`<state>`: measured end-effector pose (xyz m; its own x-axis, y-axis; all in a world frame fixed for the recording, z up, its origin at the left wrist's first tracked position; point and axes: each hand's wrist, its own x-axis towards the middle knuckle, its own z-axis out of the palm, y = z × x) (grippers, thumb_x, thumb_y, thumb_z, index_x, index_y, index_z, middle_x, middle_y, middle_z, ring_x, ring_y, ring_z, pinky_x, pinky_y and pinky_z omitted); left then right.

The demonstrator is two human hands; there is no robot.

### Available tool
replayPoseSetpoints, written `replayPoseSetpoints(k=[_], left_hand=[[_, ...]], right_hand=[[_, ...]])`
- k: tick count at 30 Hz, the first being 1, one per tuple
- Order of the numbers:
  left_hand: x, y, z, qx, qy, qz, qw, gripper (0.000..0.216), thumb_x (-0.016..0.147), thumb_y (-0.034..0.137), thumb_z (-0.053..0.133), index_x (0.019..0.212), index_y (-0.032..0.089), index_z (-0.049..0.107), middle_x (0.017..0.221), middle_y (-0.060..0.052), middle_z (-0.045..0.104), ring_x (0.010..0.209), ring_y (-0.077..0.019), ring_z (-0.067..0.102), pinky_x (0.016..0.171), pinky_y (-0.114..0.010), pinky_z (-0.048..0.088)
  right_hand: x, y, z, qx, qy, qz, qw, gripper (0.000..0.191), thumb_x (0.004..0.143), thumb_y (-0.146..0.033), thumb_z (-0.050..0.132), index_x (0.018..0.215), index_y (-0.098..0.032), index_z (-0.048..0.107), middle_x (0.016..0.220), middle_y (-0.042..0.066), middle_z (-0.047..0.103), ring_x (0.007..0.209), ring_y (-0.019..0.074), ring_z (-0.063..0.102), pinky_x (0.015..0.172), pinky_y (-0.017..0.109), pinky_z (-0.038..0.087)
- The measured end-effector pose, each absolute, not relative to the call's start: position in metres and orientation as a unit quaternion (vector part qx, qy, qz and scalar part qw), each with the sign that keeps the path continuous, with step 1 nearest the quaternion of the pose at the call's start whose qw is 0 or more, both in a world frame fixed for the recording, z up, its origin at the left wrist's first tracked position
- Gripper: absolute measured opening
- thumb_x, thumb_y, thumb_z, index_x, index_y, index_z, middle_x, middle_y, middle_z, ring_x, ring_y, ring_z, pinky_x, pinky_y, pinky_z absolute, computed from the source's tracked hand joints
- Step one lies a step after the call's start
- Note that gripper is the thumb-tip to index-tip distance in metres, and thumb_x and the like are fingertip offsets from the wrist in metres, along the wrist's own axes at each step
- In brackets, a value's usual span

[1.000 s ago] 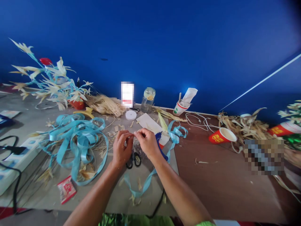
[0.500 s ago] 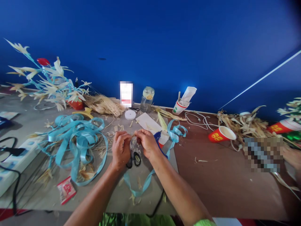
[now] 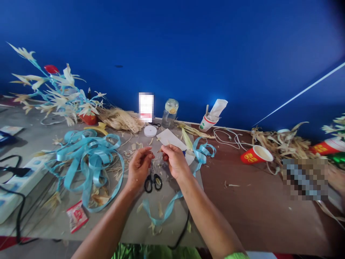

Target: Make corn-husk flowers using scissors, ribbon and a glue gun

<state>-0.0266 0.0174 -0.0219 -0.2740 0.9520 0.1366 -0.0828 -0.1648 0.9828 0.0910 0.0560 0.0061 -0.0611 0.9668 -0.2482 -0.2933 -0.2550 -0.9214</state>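
We are pinching a tan scrap (image 3: 160, 150) in our right hand (image 3: 174, 161); our left hand (image 3: 140, 166) is hovering just beside, half curled, and we cannot tell whether it is gripping anything. Black scissors (image 3: 153, 180) are lying nearby on the bench (image 3: 237, 216).

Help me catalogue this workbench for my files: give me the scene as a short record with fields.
Left hand: fingers curled, apart from the right; grip unclear
Right hand: seems to pinch a small tan scrap
Between forearms: black-handled scissors on the table
Left side: heaped blue ribbon
Beyond hands: white spool, glass jar
Right side: red paper cup
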Motion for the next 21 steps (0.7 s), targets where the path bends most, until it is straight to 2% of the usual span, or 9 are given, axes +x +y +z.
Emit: replayPoseSetpoints(k=[6,12,21], left_hand=[[-0.025,0.017,-0.019,0.451,0.521,0.594,0.415,0.018,0.072,0.028,0.064,0.085,0.016,0.065,0.064,0.002,0.060,0.049,-0.0066,0.046,0.045,-0.018,0.037],[-0.027,0.021,-0.024,0.427,0.505,0.605,0.444,0.021,0.068,0.028,0.067,0.084,0.016,0.064,0.066,0.001,0.062,0.054,-0.0093,0.053,0.050,-0.021,0.043],[-0.025,0.022,-0.020,0.413,0.498,0.613,0.453,0.018,0.068,0.028,0.067,0.077,0.015,0.061,0.065,0.001,0.062,0.057,-0.0105,0.057,0.057,-0.023,0.047]], right_hand=[[0.092,0.053,0.008,-0.516,-0.453,0.542,0.484,0.023,0.068,-0.036,0.058,0.055,-0.019,0.049,0.046,-0.008,0.036,0.046,0.0081,0.031,0.048,0.023,0.026],[0.086,0.046,0.006,-0.529,-0.573,0.420,0.464,0.025,0.074,-0.035,0.054,0.055,-0.020,0.048,0.051,-0.005,0.046,0.054,0.0112,0.043,0.054,0.023,0.034],[0.081,0.041,0.005,-0.536,-0.595,0.400,0.446,0.022,0.075,-0.034,0.053,0.059,-0.019,0.052,0.055,-0.002,0.054,0.060,0.0138,0.050,0.056,0.023,0.038]])
